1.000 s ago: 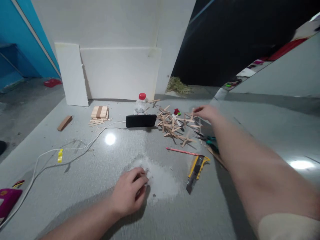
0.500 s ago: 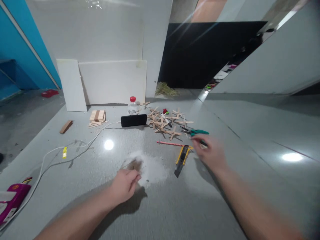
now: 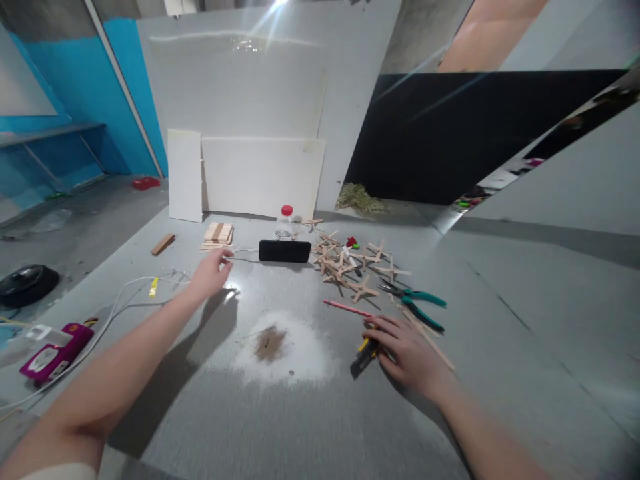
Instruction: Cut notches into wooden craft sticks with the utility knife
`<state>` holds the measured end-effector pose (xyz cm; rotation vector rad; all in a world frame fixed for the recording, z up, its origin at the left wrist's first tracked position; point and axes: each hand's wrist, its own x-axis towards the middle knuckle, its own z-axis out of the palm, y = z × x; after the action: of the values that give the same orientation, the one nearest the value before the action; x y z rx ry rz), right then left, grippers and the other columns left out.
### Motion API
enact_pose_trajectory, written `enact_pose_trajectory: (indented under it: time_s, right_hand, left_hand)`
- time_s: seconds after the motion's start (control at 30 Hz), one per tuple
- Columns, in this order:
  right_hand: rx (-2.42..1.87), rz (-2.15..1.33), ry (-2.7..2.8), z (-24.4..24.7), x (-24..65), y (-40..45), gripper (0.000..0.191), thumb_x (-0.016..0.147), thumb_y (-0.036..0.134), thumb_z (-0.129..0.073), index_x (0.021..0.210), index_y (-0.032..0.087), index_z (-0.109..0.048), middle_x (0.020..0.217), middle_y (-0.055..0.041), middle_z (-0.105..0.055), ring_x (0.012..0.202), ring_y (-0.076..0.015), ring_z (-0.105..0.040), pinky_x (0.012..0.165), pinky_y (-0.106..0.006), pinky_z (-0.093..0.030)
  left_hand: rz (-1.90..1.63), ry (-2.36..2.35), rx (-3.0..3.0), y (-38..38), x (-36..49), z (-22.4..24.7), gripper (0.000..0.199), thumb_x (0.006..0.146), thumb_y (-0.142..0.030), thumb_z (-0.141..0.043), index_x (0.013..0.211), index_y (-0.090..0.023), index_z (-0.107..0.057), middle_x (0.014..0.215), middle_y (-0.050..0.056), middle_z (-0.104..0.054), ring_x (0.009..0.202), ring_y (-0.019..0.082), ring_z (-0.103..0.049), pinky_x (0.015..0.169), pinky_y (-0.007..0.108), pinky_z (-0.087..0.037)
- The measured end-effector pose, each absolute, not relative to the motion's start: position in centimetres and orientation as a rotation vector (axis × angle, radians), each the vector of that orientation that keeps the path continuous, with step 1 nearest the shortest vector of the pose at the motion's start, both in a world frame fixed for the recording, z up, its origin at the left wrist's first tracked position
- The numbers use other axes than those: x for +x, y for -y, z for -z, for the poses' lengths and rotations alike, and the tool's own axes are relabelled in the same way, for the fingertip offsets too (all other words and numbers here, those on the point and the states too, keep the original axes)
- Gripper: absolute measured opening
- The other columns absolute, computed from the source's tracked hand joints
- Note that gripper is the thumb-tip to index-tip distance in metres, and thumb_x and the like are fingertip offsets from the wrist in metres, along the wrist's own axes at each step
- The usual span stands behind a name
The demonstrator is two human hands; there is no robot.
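Observation:
My left hand (image 3: 213, 272) reaches over the white cable, just in front of the stack of wooden craft sticks (image 3: 219, 233). Its fingers are curled with tips close together; whatever lies between them is too small to make out. On the right, my right hand (image 3: 413, 353) lies over a yellow and black utility knife (image 3: 367, 357), fingers and thumb on either side of its handle. A red pencil (image 3: 345, 307) lies by these fingertips. Green-handled pliers (image 3: 425, 296) rest beyond the hand, with loose sticks (image 3: 435, 343) beside it.
A black phone (image 3: 285, 251) stands propped before a red-capped bottle (image 3: 285, 223). Crossed sticks (image 3: 345, 263) are heaped right of it. A brown patch (image 3: 271, 343) ringed by white powder marks the grey table. A purple device (image 3: 57, 353) and wooden block (image 3: 163, 244) sit left.
My left hand has moved from the powdery patch up and left to the stick stack. My right hand has come down from the pliers onto the utility knife. The view has shifted left.

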<state>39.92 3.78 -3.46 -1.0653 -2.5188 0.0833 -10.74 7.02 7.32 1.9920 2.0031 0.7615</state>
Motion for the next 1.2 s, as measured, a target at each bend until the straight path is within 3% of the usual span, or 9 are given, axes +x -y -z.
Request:
enact_pose_trajectory:
  time_s: [0.17, 0.3, 0.5, 0.8, 1.2]
  right_hand:
    - [-1.114, -0.060, 2.432, 4.8, 40.9, -4.4, 0.034, 0.085, 0.023, -0.057, 0.112, 0.020, -0.076, 0.118, -0.0133, -0.076, 0.112, -0.0311, -0.070, 0.106, -0.055, -0.050]
    - [-1.137, -0.086, 2.380, 5.3, 41.2, -4.6, 0.033, 0.088, 0.028, -0.057, 0.115, 0.023, -0.076, 0.118, -0.0116, -0.076, 0.107, -0.0286, -0.072, 0.097, -0.047, -0.057]
    - [-1.173, -0.140, 2.327, 5.4, 41.0, -4.4, 0.032, 0.090, 0.030, -0.057, 0.114, 0.023, -0.075, 0.115, -0.0116, -0.077, 0.105, -0.0286, -0.073, 0.095, -0.047, -0.059]
    - [-1.189, -0.260, 2.321, 3.9, 40.0, -4.0, 0.040, 0.088, 0.025, -0.058, 0.125, 0.025, -0.072, 0.125, -0.0092, -0.075, 0.115, -0.0278, -0.072, 0.099, -0.046, -0.059]
    - [-1.227, -0.308, 2.312, 3.4, 39.8, -3.8, 0.034, 0.090, 0.027, -0.056, 0.119, 0.021, -0.074, 0.120, -0.0124, -0.075, 0.109, -0.0294, -0.072, 0.098, -0.049, -0.059]
  left_hand:
    - [-0.381, -2.327, 1.876, -13.4, -15.2, -8.5, 0.037, 0.101, -0.040, -0.066, 0.131, -0.019, -0.063, 0.133, 0.011, -0.064, 0.115, 0.024, -0.066, 0.098, 0.045, -0.060]
    - [-0.119, -2.330, 1.914, -14.6, -16.3, -8.0, 0.040, 0.101, -0.040, -0.066, 0.133, -0.017, -0.062, 0.133, 0.011, -0.064, 0.115, 0.024, -0.067, 0.097, 0.046, -0.060]
    - [0.127, -2.299, 2.012, -15.6, -16.9, -6.8, 0.040, 0.101, -0.040, -0.066, 0.133, -0.017, -0.062, 0.133, 0.011, -0.064, 0.115, 0.024, -0.067, 0.098, 0.046, -0.060]
    - [0.325, -2.248, 2.189, -16.3, -18.0, -6.0, 0.040, 0.101, -0.040, -0.066, 0.133, -0.017, -0.062, 0.134, 0.011, -0.064, 0.115, 0.024, -0.066, 0.098, 0.046, -0.060]
    - [0.419, -2.336, 2.170, -15.4, -18.3, -5.7, 0.040, 0.101, -0.040, -0.067, 0.132, -0.016, -0.062, 0.133, 0.012, -0.064, 0.116, 0.025, -0.066, 0.098, 0.046, -0.060]
